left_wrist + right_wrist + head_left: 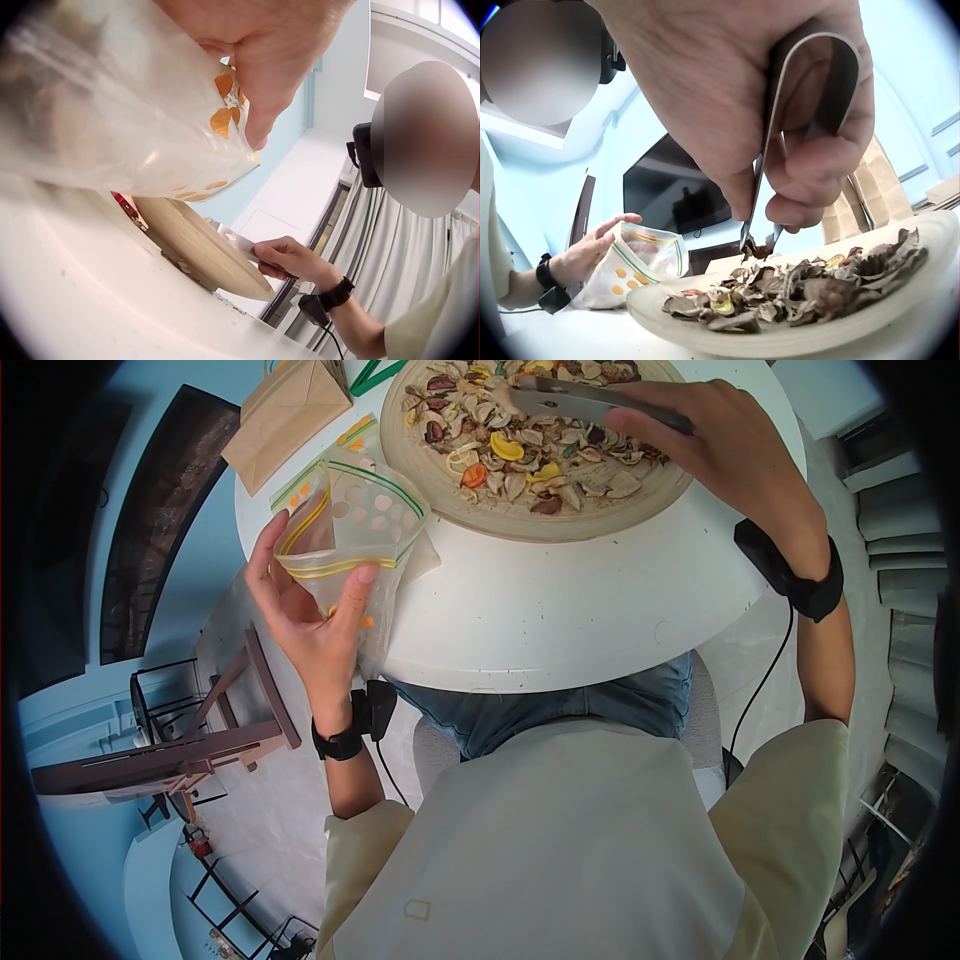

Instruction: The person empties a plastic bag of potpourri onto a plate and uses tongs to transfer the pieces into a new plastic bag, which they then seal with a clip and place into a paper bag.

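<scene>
My left hand (312, 622) grips a clear zip bag (400, 545) with orange dots at the table's left edge. Its zip mouth, lined in yellow and green, gapes between thumb and fingers, and dark contents show blurred through the plastic in the left wrist view. In my right hand (742, 448) is a pair of metal tongs (585, 400), squeezed between thumb and fingers. Their tips pinch a small dark dried piece (759, 250) just over the heap. Under them lies a wide round plate (590, 526) spread with potpourri (515, 490), brownish flakes with yellow, orange and dark red bits.
The white round table (560, 610) carries the plate and bag, with small crumbs scattered near its front edge. A brown paper bag (288, 422) and a green strip (372, 374) sit at the back left. A wooden chair (200, 730) stands left of the table.
</scene>
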`<act>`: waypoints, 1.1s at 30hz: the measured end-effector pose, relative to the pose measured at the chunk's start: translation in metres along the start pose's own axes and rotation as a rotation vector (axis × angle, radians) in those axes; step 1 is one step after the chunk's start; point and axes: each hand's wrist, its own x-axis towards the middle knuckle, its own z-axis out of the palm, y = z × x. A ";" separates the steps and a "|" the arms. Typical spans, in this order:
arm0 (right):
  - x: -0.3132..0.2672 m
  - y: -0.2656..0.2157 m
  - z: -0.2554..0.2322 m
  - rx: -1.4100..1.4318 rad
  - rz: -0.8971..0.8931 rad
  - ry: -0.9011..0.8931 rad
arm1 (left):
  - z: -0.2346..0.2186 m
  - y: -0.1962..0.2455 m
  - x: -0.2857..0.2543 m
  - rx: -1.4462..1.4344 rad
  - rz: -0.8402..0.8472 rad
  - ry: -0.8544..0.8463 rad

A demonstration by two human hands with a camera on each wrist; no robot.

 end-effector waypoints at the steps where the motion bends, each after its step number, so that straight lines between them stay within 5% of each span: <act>1: 0.003 -0.001 0.000 -0.037 -0.119 0.078 | 0.000 -0.001 0.000 0.005 0.010 -0.004; 14: 0.027 -0.082 0.009 0.251 -0.330 0.146 | -0.002 0.002 0.000 0.020 0.025 0.008; 16: 0.026 -0.073 0.001 0.359 -0.057 -0.036 | -0.002 0.001 -0.001 0.000 0.028 0.005; 17: 0.022 -0.065 0.001 0.356 -0.062 -0.041 | -0.002 0.001 -0.002 -0.002 0.025 0.012; 22: -0.006 0.013 0.018 0.055 0.059 0.138 | -0.001 -0.001 -0.001 -0.014 0.059 -0.011; 28: -0.050 0.010 -0.031 0.061 0.489 -0.065 | -0.001 -0.002 -0.002 -0.017 0.054 0.001; 33: -0.072 0.000 -0.037 0.018 0.509 -0.152 | -0.001 -0.004 -0.003 -0.035 0.052 0.005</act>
